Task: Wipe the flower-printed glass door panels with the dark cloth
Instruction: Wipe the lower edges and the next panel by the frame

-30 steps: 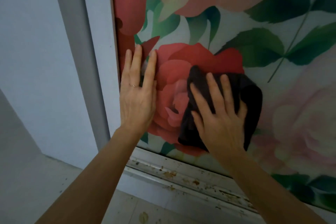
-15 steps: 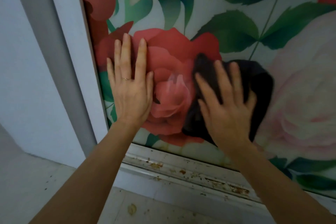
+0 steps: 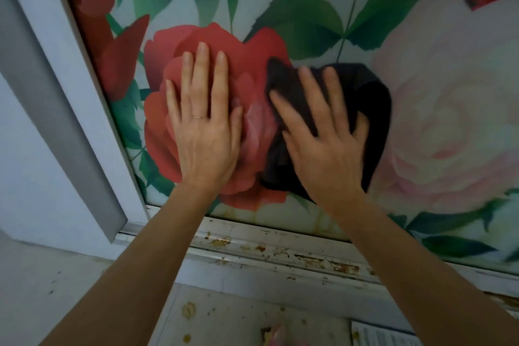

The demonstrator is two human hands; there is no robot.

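We count two hands on one flower-printed glass panel (image 3: pixel 309 22): left hand (image 3: pixel 202 132) flat on the red rose (image 3: pixel 213 34), fingers straight, grip holding nothing. Right hand (image 3: pixel 323 149), slightly blurred, presses one dark cloth (image 3: pixel 373 98) against the glass with spread fingers, just beside the left, above the rust-spotted bottom rail (image 3: pixel 280 247).

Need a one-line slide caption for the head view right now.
Right hand presses a dark cloth against the flower-printed glass door, left hand flat on the red rose beside it.

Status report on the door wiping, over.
Left hand flat on flower-printed glass door panel. Right hand pressing crumpled dark cloth against it. Rust-flecked white bottom rail below, not obstructing.
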